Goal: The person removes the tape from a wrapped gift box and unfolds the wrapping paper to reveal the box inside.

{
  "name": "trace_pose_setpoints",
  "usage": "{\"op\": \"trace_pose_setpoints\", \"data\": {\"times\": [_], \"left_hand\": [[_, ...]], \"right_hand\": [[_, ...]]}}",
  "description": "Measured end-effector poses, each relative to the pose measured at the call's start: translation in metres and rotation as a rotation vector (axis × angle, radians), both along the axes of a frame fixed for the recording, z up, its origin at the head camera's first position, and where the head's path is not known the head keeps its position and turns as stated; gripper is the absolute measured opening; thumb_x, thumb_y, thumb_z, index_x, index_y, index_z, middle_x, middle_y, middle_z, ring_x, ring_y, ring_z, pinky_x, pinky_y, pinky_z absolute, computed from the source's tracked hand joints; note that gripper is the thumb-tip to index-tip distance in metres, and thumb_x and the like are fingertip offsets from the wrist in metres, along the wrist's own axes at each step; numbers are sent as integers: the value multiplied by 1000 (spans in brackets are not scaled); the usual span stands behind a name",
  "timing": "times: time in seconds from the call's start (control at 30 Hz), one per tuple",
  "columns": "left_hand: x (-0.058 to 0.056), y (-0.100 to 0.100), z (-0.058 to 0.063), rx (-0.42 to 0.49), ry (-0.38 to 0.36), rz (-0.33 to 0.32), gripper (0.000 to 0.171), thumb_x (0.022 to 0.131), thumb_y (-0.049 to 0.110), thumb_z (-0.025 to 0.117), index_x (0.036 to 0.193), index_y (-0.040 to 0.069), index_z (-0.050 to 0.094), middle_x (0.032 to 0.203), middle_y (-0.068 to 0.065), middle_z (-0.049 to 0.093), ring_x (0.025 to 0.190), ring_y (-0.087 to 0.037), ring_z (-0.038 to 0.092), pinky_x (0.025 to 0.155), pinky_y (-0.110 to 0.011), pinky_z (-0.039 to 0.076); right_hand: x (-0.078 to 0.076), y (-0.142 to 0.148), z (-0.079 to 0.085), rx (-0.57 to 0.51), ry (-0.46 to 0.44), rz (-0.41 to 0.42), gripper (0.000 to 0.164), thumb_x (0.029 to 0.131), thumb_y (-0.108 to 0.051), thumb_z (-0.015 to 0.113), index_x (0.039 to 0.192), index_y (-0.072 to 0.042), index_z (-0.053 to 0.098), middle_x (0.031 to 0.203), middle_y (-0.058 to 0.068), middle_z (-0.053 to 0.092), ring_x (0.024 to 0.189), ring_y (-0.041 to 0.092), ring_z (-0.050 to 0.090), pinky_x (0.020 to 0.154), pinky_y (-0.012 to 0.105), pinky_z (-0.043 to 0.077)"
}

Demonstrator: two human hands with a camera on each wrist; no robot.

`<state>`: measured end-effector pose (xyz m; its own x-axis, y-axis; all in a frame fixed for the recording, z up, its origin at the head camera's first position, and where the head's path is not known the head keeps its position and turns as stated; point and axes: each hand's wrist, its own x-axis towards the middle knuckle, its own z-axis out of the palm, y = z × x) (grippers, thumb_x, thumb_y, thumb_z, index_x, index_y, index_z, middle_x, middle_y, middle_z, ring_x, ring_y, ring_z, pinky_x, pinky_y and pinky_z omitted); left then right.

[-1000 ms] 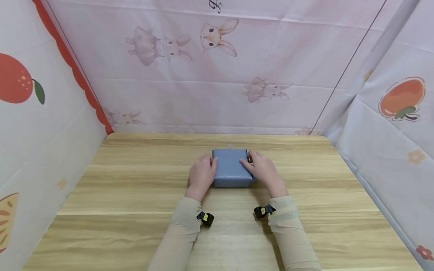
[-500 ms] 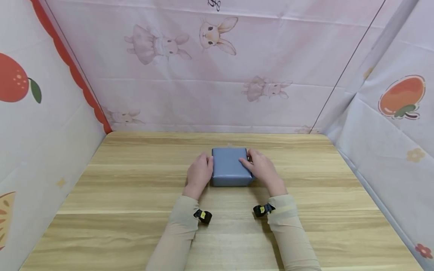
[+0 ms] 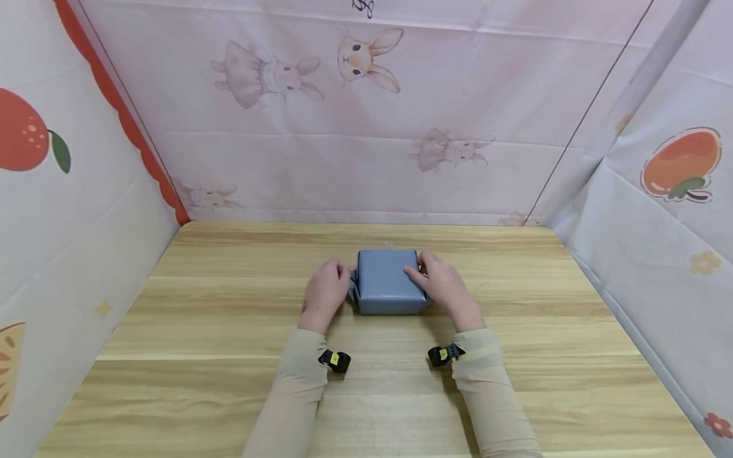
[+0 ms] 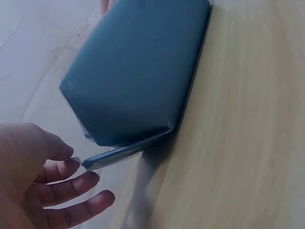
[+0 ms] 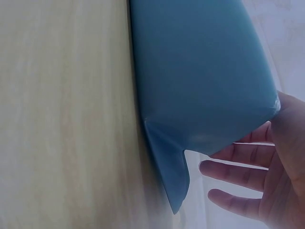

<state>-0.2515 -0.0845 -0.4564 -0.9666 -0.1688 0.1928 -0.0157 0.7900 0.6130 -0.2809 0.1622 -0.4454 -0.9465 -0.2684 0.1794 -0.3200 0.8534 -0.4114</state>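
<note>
A box wrapped in blue paper (image 3: pixel 387 277) sits on the wooden table. At its left end a flap of wrapping paper (image 4: pixel 114 156) sticks out from the side. My left hand (image 3: pixel 326 289) pinches the tip of this flap between thumb and index finger, its other fingers spread below in the left wrist view. My right hand (image 3: pixel 443 286) holds the box's right end, thumb on the top and fingers along the side. Another pointed paper flap (image 5: pixel 169 167) hangs out low at that end, apart from the right fingers.
The wooden tabletop (image 3: pixel 229 381) reaches a pink rabbit-print cloth (image 3: pixel 343 178) at the back. Fruit-print cloths stand on the left (image 3: pixel 74 254) and right (image 3: pixel 641 254). A small clear piece (image 3: pixel 389 245) shows behind the box.
My left hand has moved left off the box's top edge, and the left paper flap now stands out from the side. The right hand and the box stay in place.
</note>
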Motion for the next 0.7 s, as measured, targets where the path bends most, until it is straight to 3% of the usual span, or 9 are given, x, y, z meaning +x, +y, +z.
{"op": "trace_pose_setpoints", "data": {"times": [0.3, 0.7], "left_hand": [[0, -11, 3, -2, -63, 18, 18, 98, 29, 52, 91, 14, 60, 85, -5, 63, 71, -24, 58, 57, -35, 42], [-2, -22, 3, 22, -69, 23, 21, 97, 29, 51, 101, 14, 64, 94, -5, 67, 82, -24, 62, 69, -39, 49]], "right_hand": [[0, 0, 1, -4, -5, 2, 33, 97, -44, 56, 96, -11, 53, 78, 4, 54, 64, 17, 47, 58, 28, 37], [1, 1, 2, -22, -14, 13, 32, 97, -43, 56, 95, -11, 53, 77, 3, 53, 63, 17, 46, 57, 28, 36]]}}
